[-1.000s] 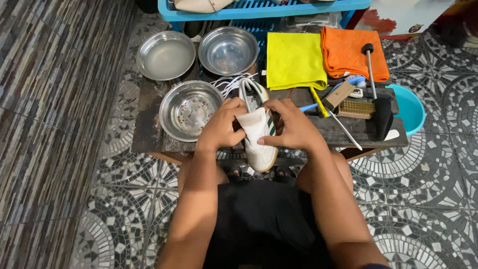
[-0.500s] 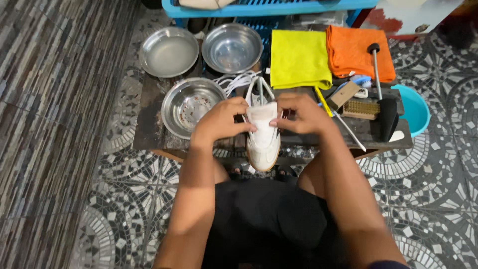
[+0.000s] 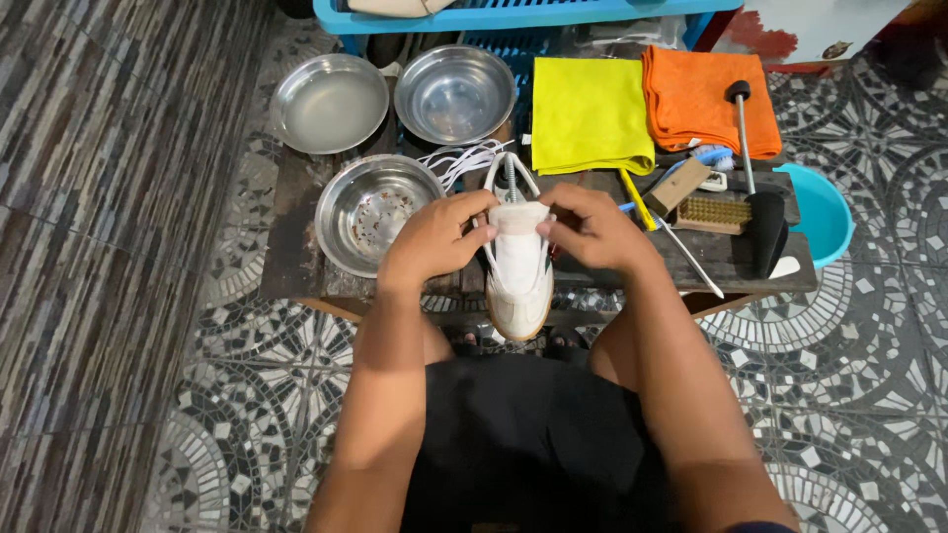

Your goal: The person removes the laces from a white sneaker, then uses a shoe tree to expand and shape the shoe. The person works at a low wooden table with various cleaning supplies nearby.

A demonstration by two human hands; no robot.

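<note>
Change: shoe (image 3: 518,266) sits a little more upright than half a second back, toe toward the body; both hands closer to the tongue, fingertips nearly meeting over it.
Shoe: white low sneaker, laces out, held above the near edge of the bench (image 3: 296,266), sole rim tan, toe down.
Handling: judged light and soft in the upper, stiffer at the sole; tongue floppy; best taken by the sides of the upper or the sole rim, not by the loose tongue alone.
Left hand (image 3: 434,237): closed on the shoe's left side, thumb and fingers pinching at the tongue's edge.
Right hand (image 3: 592,229): closed on the right side likewise, fingertips on the tongue's top.
Position: shoe between the two hands, both touching it, over the knees.
Laces (image 3: 464,158): white, loose heap just beyond the shoe.
Bowls: three steel ones; nearest bowl (image 3: 370,212) just left of the left hand, wet with specks.
Cloths: yellow cloth (image 3: 590,114) and orange cloth (image 3: 706,99), folded, far side.
Tools: brush (image 3: 716,212) and black-handled tool (image 3: 755,168) to the right.
Basin (image 3: 820,212): blue, beside the bench's right end.
</note>
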